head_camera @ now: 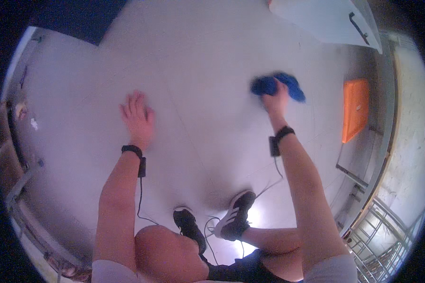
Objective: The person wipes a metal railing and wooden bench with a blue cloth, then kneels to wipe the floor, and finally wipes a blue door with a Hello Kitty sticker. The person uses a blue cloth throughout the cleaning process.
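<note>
A bunched blue cloth (294, 86) lies against the pale tiled floor (198, 88), gripped by my right hand (277, 100). The cloth is blurred, and its far part is dark. My left hand (138, 113) rests palm down on or just above the same floor, fingers spread, holding nothing. Each wrist wears a black strap: the left wrist strap (131, 150) and the right wrist strap (285, 132) both carry a small black box with a cable.
Black shoes with white stripes, one left (189, 223) and one right (238, 214), stand near loose cables (209, 226). At right are an orange panel-like object (355, 108) and a metal wire rack (379, 230). A white panel with a black handle (358, 28) is at the upper right.
</note>
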The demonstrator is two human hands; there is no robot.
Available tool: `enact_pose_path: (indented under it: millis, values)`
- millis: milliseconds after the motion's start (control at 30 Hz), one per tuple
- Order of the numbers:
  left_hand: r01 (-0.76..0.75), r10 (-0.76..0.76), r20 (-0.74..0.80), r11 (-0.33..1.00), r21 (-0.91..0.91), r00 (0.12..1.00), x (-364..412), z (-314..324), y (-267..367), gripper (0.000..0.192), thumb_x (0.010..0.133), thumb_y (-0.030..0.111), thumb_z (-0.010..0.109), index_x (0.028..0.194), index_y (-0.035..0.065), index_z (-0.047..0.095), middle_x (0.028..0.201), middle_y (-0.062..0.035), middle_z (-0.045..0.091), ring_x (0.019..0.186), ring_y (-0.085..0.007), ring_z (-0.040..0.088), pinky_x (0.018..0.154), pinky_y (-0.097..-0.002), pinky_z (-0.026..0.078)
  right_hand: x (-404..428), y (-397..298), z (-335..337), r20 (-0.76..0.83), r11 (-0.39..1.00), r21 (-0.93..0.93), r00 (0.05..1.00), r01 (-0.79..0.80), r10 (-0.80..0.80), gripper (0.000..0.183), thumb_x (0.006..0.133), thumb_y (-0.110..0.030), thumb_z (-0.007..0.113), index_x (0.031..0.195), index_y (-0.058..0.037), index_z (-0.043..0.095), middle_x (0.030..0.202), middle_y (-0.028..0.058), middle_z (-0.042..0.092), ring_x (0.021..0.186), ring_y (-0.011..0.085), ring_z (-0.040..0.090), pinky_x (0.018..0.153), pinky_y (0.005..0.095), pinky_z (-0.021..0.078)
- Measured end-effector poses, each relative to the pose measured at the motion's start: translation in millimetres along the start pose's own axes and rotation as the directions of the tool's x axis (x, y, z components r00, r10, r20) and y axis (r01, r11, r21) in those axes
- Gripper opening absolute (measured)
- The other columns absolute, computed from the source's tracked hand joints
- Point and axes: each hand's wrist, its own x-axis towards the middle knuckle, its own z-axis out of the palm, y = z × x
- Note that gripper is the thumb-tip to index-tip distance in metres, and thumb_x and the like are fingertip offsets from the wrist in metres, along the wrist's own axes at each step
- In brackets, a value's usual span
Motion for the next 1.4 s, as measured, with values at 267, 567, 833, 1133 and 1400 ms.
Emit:
enact_pose_path:
  millis: [267,567,833,1133,1400]
  values:
    - [-0.027,0.028,-0.032,0.999,0.021,0.999,-6,16,-13,0.054,0.083,0.02,0.047,0.135,0.0108,0.036,0.141,-0.0057,0.035,0.133,-0.0304,0.026,0.108,-0.0552,0.012,-28,-62,35,0.361,0.604,0.238,0.508,0.761,-0.782,0.048,0.068,-0.013,0.067,0.114,-0.0158,0.057,0.118,0.0114,0.055,0.11,0.0303,0.051,0.091,0.0443,0.0421]
    - [-0.04,0.044,-0.053,0.996,0.083,0.998,-10,24,-12,0.054,0.083,0.024,0.049,0.134,0.0121,0.037,0.142,-0.0051,0.034,0.132,-0.0291,0.028,0.108,-0.0534,0.014,-53,212,-87,0.044,0.876,-0.23,0.895,-0.424,0.444,0.044,0.072,-0.017,0.065,0.112,-0.0044,0.052,0.11,0.0202,0.055,0.108,0.0377,0.049,0.093,0.044,0.0407]
    - [-0.035,0.037,-0.03,0.998,0.055,0.999,-9,20,-13,0.055,0.084,0.025,0.048,0.136,0.0126,0.036,0.14,-0.0054,0.037,0.132,-0.0289,0.028,0.108,-0.0532,0.014,-109,233,-97,-0.152,0.735,-0.097,0.74,-0.671,0.655,0.045,0.069,-0.015,0.062,0.11,0.0011,0.052,0.103,0.0229,0.059,0.096,0.0392,0.056,0.087,0.0451,0.0444]
    - [-0.011,0.013,-0.027,0.996,0.087,1.0,-11,25,-19,0.053,0.085,0.024,0.047,0.136,0.0119,0.035,0.142,-0.007,0.034,0.133,-0.03,0.026,0.108,-0.0537,0.013,-195,71,-9,-0.245,0.867,-0.113,0.859,-0.486,0.45,0.046,0.059,-0.01,0.065,0.104,-0.0048,0.054,0.103,0.0179,0.054,0.095,0.0373,0.05,0.086,0.0449,0.0397]
    - [-0.031,0.031,0.005,0.995,0.099,1.0,-3,3,-13,0.053,0.086,0.022,0.046,0.135,0.0074,0.035,0.145,-0.0097,0.03,0.135,-0.0318,0.022,0.109,-0.0522,0.011,-133,78,-10,-0.141,0.99,-0.013,0.981,-0.139,0.136,0.048,0.057,-0.011,0.071,0.102,-0.0108,0.058,0.107,0.0136,0.053,0.102,0.0354,0.047,0.09,0.0444,0.0381]
